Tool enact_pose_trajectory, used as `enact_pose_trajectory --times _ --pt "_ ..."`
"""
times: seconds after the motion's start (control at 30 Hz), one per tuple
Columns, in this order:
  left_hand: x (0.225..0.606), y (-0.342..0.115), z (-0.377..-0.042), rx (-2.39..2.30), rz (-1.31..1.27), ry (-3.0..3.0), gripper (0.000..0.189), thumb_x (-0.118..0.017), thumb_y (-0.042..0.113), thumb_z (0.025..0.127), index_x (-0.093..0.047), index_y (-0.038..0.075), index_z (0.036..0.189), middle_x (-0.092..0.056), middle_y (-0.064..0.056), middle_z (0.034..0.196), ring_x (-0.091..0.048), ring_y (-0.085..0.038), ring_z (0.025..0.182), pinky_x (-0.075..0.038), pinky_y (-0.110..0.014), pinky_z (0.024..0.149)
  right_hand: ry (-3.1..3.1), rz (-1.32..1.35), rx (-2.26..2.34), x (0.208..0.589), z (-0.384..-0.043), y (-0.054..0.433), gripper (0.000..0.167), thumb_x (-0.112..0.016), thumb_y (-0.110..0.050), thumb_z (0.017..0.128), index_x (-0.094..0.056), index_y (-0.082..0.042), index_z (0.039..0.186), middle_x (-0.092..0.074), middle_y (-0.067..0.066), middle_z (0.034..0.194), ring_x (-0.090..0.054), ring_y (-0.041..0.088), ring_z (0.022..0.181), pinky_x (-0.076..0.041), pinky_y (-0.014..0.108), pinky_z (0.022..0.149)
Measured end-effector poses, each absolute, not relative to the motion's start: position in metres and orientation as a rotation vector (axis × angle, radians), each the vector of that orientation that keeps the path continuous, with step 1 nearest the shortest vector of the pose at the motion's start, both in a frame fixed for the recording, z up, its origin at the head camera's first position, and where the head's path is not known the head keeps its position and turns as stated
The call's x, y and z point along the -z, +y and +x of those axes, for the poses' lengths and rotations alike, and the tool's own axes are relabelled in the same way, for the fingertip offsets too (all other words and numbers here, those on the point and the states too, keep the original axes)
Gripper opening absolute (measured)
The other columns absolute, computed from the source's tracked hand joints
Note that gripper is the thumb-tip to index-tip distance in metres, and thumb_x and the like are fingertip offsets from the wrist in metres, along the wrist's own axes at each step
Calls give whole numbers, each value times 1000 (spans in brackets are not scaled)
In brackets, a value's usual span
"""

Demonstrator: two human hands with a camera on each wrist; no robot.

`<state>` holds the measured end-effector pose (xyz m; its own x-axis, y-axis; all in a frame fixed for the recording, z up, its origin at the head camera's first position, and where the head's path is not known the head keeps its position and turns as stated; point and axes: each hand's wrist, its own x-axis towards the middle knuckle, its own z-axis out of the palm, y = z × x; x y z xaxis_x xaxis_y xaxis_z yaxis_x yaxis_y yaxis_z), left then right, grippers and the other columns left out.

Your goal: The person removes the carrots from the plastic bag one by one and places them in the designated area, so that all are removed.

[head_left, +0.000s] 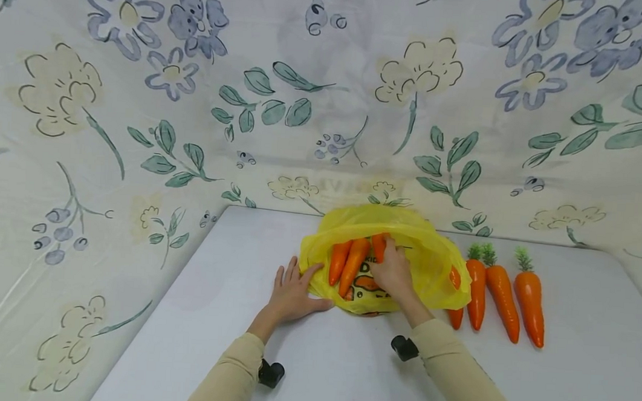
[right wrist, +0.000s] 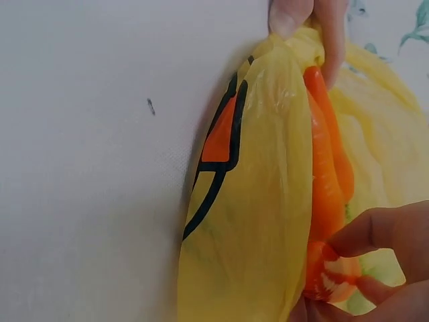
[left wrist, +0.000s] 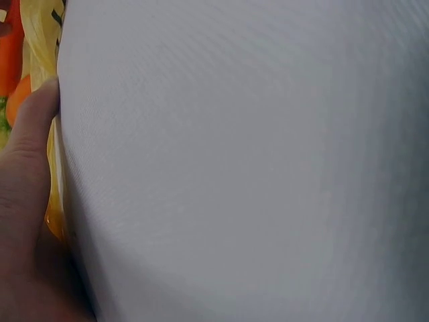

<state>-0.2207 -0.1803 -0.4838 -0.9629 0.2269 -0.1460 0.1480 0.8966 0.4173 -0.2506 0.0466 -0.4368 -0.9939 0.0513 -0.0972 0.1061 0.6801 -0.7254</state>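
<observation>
A yellow plastic bag [head_left: 385,219] lies on its side, its mouth facing me, with several orange toy carrots [head_left: 355,260] inside. My left hand [head_left: 291,296] is at the bag's left edge, its thumb outside and a finger over the rim, pinching the plastic; the other fingers are spread. Inside the mouth, my right hand [head_left: 393,271] pinches a carrot [head_left: 378,247]. In the right wrist view, the right fingers [right wrist: 382,231] touch an orange carrot end [right wrist: 325,275] behind the bag's wall. The left wrist view catches the left thumb [left wrist: 37,114] against the bag [left wrist: 41,40].
Right of the bag, several carrots with green tops [head_left: 503,301] lie side by side on the white table [head_left: 195,315]. One is partly under the bag's edge. A floral cloth [head_left: 326,104] hangs behind and at the left.
</observation>
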Motion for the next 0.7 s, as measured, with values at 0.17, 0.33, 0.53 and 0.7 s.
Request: enact_pose_trajectory --times 0.17,0.33,0.53,0.7 --pt "483 -180 -220 -615 288 2872 88 -69 61 82 -35 20 153 -15 -30 160 -1 -42 151 1 -60 119 2822 59 1170 431 -247 47 72 -62 1 85 -32 -2 150 -45 32 133 -55 43 108 -52 51 88" --pt "484 -180 -220 -596 279 2870 89 -68 62 82 -34 21 153 -15 -29 160 0 -40 151 2 -59 120 2789 11 1146 425 -243 50 73 -63 2 84 -32 -3 150 -45 31 136 -56 40 106 -53 51 88" --pt "484 -182 -220 -623 286 2876 89 -68 61 82 -35 20 153 -15 -30 160 -1 -41 151 3 -59 119 2774 -79 1148 421 -238 53 73 -61 8 83 -32 -3 149 -46 26 142 -54 39 116 -50 51 95" --pt "484 -182 -219 -637 289 2874 89 -68 62 82 -35 20 153 -15 -31 160 0 -41 151 3 -59 119 2813 -325 1187 422 -233 54 70 -62 7 89 -33 -9 150 -50 15 142 -54 32 117 -47 50 102"
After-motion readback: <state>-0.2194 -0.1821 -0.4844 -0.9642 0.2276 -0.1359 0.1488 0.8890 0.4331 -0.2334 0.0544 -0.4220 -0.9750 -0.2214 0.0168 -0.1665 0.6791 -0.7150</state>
